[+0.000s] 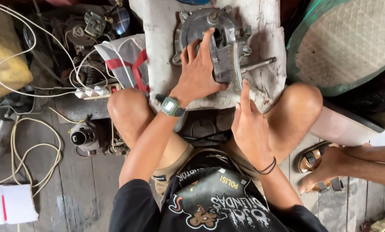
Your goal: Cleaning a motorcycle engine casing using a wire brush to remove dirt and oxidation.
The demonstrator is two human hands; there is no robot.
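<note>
Fingers of left hand (197,71) spread flat on metal motor housing (214,43), pinning it to white cloth (162,25); right hand (249,124) released, forefinger touching housing edge beside shaft (257,65).

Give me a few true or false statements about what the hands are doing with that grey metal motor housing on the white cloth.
1. The left hand lies flat on the grey metal motor housing. True.
2. The right hand holds a screwdriver. False: it holds nothing; its forefinger points up at the housing's edge.
3. The housing rests on a white cloth. True.
4. The left wrist is bare. False: it wears a green digital watch.
</note>
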